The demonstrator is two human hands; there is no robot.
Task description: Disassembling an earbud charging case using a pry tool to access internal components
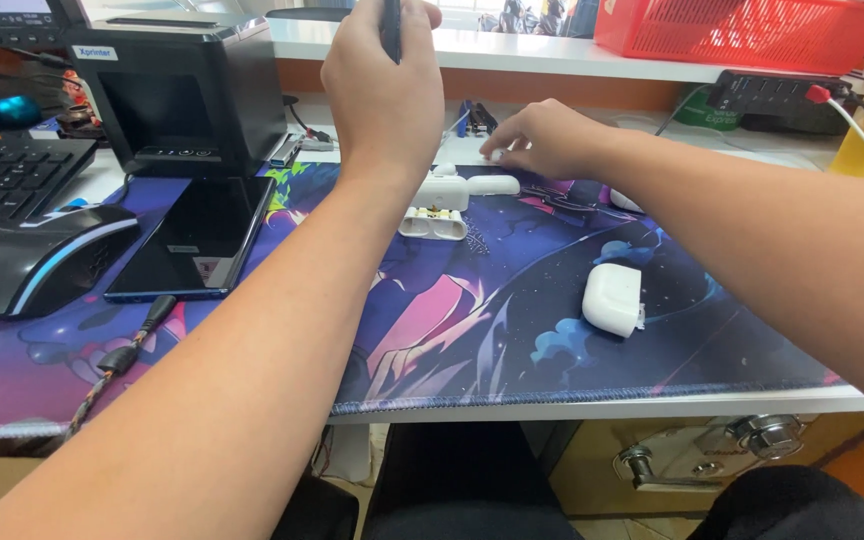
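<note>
My left hand [382,85] is raised over the back of the desk, closed around a thin dark tool [391,30] that points down. Below it lie small white earbud case parts [442,192] and an open white tray-like piece [433,224] on the purple desk mat [472,330]. My right hand [542,138] reaches across to the mat's far edge, fingertips pressing on a small white piece [493,184] or the surface beside it; I cannot tell if it grips anything. A closed white earbud case [613,298] rests on the mat under my right forearm.
A black label printer [187,90] stands at the back left, with a dark phone [197,235] lying in front of it. A black mouse [37,262] and keyboard [7,180] sit at the left. A red basket [752,32] sits on the back shelf.
</note>
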